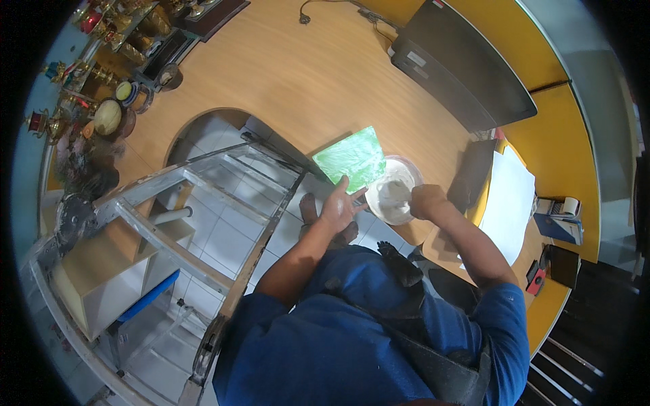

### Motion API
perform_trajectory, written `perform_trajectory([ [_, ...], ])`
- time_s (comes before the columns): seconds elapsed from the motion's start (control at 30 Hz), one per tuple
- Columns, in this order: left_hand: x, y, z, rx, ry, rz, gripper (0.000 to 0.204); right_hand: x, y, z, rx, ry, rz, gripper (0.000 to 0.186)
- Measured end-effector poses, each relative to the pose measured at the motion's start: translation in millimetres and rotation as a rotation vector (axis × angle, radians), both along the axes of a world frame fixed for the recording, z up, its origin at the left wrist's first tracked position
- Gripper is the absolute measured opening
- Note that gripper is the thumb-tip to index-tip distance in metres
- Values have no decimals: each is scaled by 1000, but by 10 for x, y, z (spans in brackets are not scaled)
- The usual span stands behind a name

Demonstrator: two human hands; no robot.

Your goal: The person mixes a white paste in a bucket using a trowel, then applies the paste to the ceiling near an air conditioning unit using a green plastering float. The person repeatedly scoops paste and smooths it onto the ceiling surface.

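Observation:
A green flat board (352, 160), smeared with white paste, is at the near edge of the wooden table. My left hand (336, 208) is at its lower corner, fingers spread, with the thumb overlapping the board and the fingertips close to a bucket. White residue marks this palm. Whether it bears any of the board's weight cannot be told. The round bucket (412, 169) holds white paste (394, 181). My right hand (428, 201) is closed at the bucket's right rim around a putty knife (398, 194), whose blade dips into the paste; its handle is hidden in my fist.
A paint-spotted ladder (203, 181) stands close on my left, over a tiled floor. On the wooden table (264, 68) are a dark monitor (467, 61), a cable (338, 3) and white papers (506, 203). Trophies (112, 74) crowd the far left; a yellow partition (572, 145) runs along the right.

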State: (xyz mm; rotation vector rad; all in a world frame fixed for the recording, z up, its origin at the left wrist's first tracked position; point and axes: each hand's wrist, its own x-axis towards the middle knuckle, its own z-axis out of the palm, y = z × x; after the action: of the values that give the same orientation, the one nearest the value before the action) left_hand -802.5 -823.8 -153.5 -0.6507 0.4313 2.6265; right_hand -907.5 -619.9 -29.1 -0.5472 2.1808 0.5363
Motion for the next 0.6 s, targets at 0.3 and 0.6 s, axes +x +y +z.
perform_trajectory([
  [0.3,-4,7,62,-17,14,2,64,-147,-140,280,-15,66,119,25],
  [0.6,-10,-22,65,-15,5,-35,66,-114,33,146,25,242,348,20],
])
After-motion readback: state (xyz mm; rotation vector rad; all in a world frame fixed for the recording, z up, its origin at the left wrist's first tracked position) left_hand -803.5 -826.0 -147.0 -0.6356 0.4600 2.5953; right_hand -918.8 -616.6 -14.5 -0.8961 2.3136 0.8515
